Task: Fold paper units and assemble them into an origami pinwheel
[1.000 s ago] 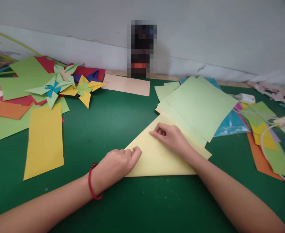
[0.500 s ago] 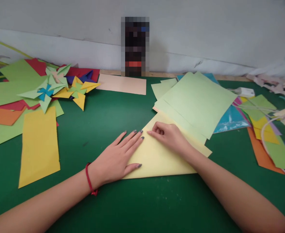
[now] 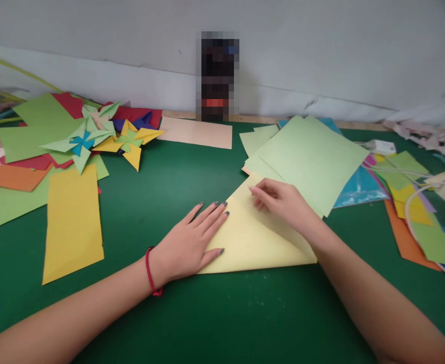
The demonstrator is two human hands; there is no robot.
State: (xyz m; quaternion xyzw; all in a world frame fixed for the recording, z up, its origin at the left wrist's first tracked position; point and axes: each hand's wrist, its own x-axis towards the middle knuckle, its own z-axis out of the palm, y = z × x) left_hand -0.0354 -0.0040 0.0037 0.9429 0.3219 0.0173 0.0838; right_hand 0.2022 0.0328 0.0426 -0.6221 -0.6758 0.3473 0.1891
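A pale yellow sheet of paper (image 3: 245, 242), folded into a triangle, lies on the green table with its long edge toward me. My left hand (image 3: 192, 242) rests flat on the sheet's left side, fingers stretched out and thumb apart, a red string bracelet at the wrist. Over the upper right part of the same sheet is my right hand (image 3: 283, 205), its fingers curled in and nothing visible in them. Whether it touches the paper, I cannot tell. Its forearm hides the sheet's right corner.
Light green sheets (image 3: 305, 156) are stacked behind the yellow one, over a blue packet (image 3: 360, 187). On the left lie a darker yellow strip (image 3: 74, 222), folded paper pinwheels (image 3: 82, 141) and coloured sheets. A pink strip (image 3: 199, 132) is at the back. White cables (image 3: 407, 207) cross papers at right.
My right hand has shifted up and right, away from the fingertips of my left hand. The left hand stays flat on the yellow paper. The whole view has shifted slightly.
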